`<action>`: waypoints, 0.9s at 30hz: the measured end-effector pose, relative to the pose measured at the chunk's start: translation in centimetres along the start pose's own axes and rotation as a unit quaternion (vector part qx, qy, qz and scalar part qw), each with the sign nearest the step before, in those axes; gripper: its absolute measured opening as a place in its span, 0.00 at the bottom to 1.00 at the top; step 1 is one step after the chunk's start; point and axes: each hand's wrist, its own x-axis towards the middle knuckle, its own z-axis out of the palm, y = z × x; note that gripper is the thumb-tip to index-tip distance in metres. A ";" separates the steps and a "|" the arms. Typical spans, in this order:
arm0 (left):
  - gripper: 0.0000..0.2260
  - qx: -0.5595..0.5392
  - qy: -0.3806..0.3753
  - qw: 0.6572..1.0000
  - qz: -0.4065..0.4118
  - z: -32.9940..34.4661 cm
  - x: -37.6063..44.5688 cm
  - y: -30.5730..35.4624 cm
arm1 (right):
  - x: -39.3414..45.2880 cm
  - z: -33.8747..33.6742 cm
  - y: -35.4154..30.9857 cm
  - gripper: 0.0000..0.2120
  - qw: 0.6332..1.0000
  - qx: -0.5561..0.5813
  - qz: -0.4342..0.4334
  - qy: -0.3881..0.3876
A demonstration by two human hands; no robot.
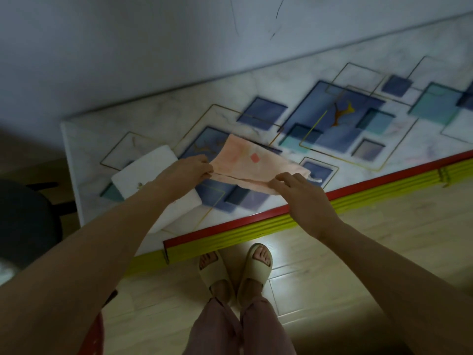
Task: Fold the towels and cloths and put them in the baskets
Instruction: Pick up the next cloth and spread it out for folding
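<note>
Two hands — left hand [188, 170] and right hand [304, 198] — each pinch an end of the blurry pink cloth [252, 165] above the marble-print table [422, 149]; folded white towel [148, 175] partly hidden under the left arm.

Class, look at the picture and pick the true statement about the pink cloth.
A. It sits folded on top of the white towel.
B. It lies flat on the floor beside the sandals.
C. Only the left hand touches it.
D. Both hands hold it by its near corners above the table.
D: the left hand and right hand each pinch a near corner of the pink cloth over the table, beside the white towel.
</note>
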 end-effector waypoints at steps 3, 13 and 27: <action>0.13 -0.004 -0.008 1.000 -0.002 -1.8 -0.5 1.2 | -0.1 -0.8 0.7 0.29 1.000 -0.003 0.007 0.013; 0.12 -0.098 -0.074 0.992 -0.017 -4.3 -3.1 4.0 | -0.6 -3.2 1.9 0.09 0.999 -0.010 0.043 0.002; 0.09 -0.070 0.154 0.984 -0.051 -6.8 -3.3 5.4 | 2.2 -6.5 1.9 0.19 0.994 0.016 0.108 -0.028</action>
